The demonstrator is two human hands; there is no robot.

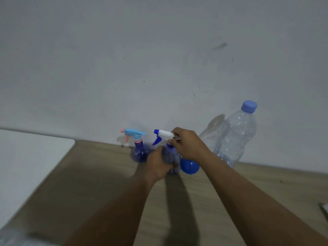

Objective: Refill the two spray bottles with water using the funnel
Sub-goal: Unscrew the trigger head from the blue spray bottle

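- Left forearm (pixel 115 210) and right forearm (pixel 257 201) reach up from the bottom edge over the wooden bench (pixel 79 183); hands close together on one bottle.
- Left hand (pixel 158 164) wraps the bluish body of the white-head spray bottle (pixel 170 154), which stands upright on the bench near the wall (pixel 159 68).
- Right hand (pixel 188 144) has fingers curled at the collar, just under the white trigger head.
- Step, my read: unscrewing the spray head to open the neck for the funnel. Head looks seated, not off yet.
- To do it well: left hand holds the body firm without crushing the thin plastic. Right hand turns the collar only, not the trigger, then lifts the head straight up so the bottle doesn't tip.
- Blue funnel (pixel 190 166) lies on the bench just right of this bottle, partly behind the right wrist; the wrist could knock it.
- Pink-and-blue-head spray bottle (pixel 140 151) stands just left, head on, no hand on it.
- Large clear water bottle (pixel 236 135), blue cap on, stands by the wall at right; fill level can't tell.
- White panel (pixel 26 166) lies at far left.
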